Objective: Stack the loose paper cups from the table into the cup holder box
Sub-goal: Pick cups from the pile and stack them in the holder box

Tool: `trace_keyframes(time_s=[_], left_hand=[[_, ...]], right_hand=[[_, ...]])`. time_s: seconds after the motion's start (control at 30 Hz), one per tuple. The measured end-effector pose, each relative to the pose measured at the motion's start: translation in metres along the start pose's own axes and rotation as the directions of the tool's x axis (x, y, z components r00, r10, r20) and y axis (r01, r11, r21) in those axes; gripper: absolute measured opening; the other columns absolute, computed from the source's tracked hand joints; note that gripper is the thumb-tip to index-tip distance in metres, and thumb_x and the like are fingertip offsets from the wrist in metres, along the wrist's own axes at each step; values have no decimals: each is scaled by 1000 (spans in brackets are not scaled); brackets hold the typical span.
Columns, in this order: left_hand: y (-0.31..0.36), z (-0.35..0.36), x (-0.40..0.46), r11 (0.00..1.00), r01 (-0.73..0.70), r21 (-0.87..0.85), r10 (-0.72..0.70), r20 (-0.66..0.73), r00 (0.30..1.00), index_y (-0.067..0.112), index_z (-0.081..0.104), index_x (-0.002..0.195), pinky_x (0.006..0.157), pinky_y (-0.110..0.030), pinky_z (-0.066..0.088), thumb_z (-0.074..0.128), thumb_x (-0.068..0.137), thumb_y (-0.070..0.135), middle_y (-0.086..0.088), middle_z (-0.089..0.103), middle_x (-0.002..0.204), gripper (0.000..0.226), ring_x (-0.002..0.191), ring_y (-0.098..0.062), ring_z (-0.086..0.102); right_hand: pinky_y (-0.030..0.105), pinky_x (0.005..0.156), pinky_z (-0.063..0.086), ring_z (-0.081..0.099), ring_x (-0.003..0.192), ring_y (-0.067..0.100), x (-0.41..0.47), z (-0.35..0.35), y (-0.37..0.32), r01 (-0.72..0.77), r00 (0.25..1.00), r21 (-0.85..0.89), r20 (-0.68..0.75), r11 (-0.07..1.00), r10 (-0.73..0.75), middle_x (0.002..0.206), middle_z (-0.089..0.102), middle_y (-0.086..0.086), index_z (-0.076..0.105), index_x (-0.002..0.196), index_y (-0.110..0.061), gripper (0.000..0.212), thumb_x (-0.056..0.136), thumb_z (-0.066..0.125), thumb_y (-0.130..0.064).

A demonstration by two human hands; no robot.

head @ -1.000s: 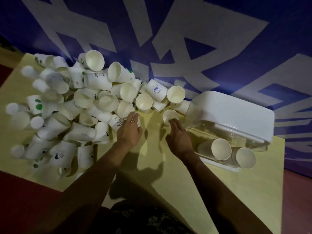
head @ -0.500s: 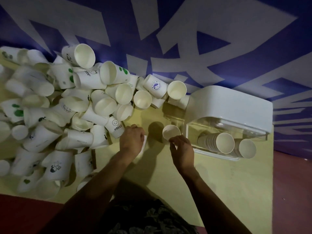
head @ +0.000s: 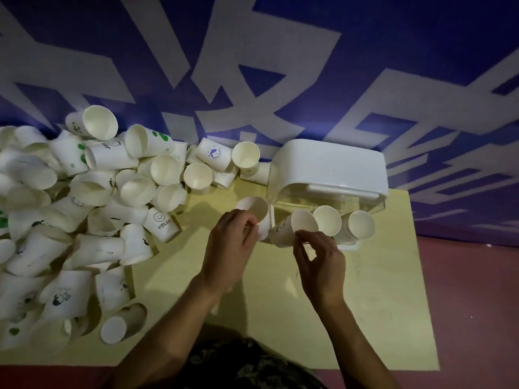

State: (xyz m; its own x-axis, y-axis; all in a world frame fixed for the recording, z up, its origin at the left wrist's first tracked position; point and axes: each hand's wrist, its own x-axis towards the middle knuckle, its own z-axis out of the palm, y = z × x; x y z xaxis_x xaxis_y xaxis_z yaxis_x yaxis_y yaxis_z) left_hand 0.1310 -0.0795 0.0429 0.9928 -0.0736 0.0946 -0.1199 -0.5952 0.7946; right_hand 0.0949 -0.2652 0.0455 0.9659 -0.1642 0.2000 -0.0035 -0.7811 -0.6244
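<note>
Both forearms reach forward from the bottom edge over the yellow tabletop [head: 365, 304]. The left hand [head: 230, 245] is curled, with the knuckles up, and its fingers grip a paper cup [head: 257, 211] that lies on its side, the mouth turned to the right. The right hand [head: 320, 259] is a little lower and to the right. Its thumb and index finger pinch the rim of a second cup [head: 295, 228], and the other fingers are bent loosely behind. This second cup is tilted, with its mouth toward the cup holder box [head: 331, 169], and it is just beside the stack of cups [head: 327, 220] that sticks out from the clear lower part of the box. Another stack [head: 361, 224] lies next to it on the right. The box has a white lid and stands at the far right of the tabletop. A big pile of loose cups [head: 84, 206] covers the left side of the tabletop, most of them lying on their sides.
</note>
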Motion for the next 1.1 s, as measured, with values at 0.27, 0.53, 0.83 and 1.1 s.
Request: trace_keyframes(time_s=[0.27, 0.53, 0.83, 1.1], left_hand=[[81, 56, 5, 989, -143, -46, 141, -33, 989, 14, 69, 104, 79, -22, 48, 63, 90, 15, 6, 63, 99, 15, 90, -10, 58], [110, 125, 12, 947, -221, 234, 200, 114, 973, 13, 72, 100, 76, -27, 48, 60, 90, 10, 0, 64, 95, 16, 88, -17, 56], [93, 178, 25, 909, -6, 417, -120, 276, 954, 17, 72, 104, 84, -36, 48, 50, 95, 16, -3, 64, 106, 24, 101, -23, 53], [101, 180, 13, 954, 286, 88, -265, -199, 944, 17, 61, 111, 77, -27, 47, 63, 88, 19, 3, 57, 110, 23, 96, -15, 58]], right_hand=[[36, 74, 57, 66, 92, 17, 6, -83, 62, -63, 977, 159, -192, 985, 94, 101, 65, -5, 69, 110, -14, 22, 88, 67, -10], [28, 72, 50, 63, 94, 26, 27, -109, 130, 60, 997, -125, -36, 990, -65, 98, 72, 6, 71, 107, -12, 22, 87, 67, -6], [30, 58, 44, 57, 67, 30, 52, -77, 172, 220, 950, -229, 271, 948, -155, 64, 66, 4, 70, 76, -16, 15, 77, 65, -2], [30, 78, 43, 53, 97, 18, 35, -86, 180, -185, 982, 171, 65, 968, 176, 110, 59, -1, 56, 117, -14, 26, 92, 60, -23]])
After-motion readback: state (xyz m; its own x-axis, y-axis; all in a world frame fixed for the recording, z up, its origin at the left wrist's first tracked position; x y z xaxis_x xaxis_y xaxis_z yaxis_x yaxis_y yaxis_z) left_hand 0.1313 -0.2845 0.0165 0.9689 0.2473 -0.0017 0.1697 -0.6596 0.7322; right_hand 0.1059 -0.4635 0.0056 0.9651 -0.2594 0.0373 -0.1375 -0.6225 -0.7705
